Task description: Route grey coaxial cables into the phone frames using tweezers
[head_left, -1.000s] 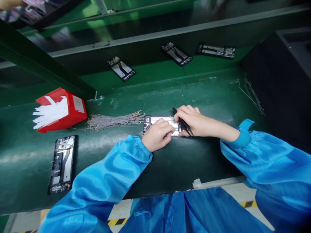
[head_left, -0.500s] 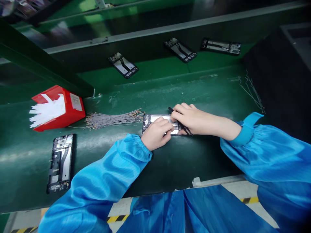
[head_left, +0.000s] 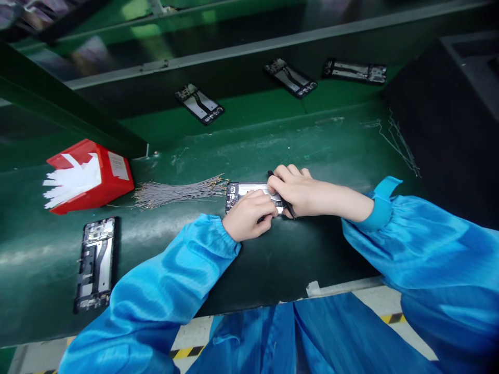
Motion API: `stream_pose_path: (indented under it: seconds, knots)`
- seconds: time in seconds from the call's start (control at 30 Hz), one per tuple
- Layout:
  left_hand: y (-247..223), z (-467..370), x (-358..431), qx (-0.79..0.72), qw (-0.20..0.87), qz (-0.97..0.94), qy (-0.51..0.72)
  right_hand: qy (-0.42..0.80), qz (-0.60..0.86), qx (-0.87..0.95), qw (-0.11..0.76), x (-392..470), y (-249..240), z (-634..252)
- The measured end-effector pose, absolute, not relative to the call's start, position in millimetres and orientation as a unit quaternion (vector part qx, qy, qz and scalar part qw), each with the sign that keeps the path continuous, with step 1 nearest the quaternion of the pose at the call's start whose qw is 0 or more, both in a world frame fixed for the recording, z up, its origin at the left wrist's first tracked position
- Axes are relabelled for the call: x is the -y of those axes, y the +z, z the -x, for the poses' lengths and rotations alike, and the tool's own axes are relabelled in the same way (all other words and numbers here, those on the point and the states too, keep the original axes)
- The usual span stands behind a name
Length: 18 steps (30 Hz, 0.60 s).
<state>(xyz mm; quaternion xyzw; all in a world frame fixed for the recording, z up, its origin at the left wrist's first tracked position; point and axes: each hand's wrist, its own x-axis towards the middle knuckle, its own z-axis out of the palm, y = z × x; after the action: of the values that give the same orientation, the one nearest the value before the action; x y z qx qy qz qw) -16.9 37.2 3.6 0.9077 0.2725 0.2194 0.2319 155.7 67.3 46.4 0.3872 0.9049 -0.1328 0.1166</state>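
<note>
An opened phone [head_left: 233, 193] lies flat on the green bench in front of me, its circuit board and pale inner plate exposed. My left hand [head_left: 251, 214] rests across it with fingers curled and pressed onto the phone; what is under the fingertips is hidden. Black tweezers [head_left: 289, 209] are held in my right hand [head_left: 297, 189], their tips pointing down at the phone's right part. Just left of the phone lies a bundle of thin grey cables [head_left: 181, 191] with gold-coloured ends.
A red bin [head_left: 111, 179] with white paper strips [head_left: 78, 179] stands at left. Another opened phone [head_left: 97, 262] lies below it. Along the back are three more opened phones [head_left: 199, 104]. Loose wires [head_left: 401, 143] lie beside a black box [head_left: 456, 114] at right.
The tweezers have turned steeper in my right hand, and their tips have shifted slightly left. My left hand stays on the phone. The whole view has shifted a little.
</note>
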Motion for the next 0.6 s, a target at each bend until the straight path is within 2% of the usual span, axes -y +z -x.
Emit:
stream_pose_path:
  seconds: [0.13,0.27,0.33,0.47,0.6]
  knots:
    - [4,17,-36,-0.268,0.219,-0.911,0.224,-0.157,-0.378,-0.911,0.055,-71,41,-164]
    - [9,16,-33,-0.279,0.203,-0.902,0.258,-0.252,-0.362,-0.895,-0.071,-72,33,-180]
    - [13,20,-32,-0.288,0.194,-0.895,0.281,-0.247,-0.364,-0.891,-0.114,-66,28,-185]
    - [20,49,-36,-0.359,0.143,-0.877,0.284,-0.140,-0.331,-0.928,-0.098,-52,21,-194]
    - [17,93,-42,-0.469,0.036,-0.853,0.227,-0.104,-0.325,-0.935,-0.101,-74,21,-215]
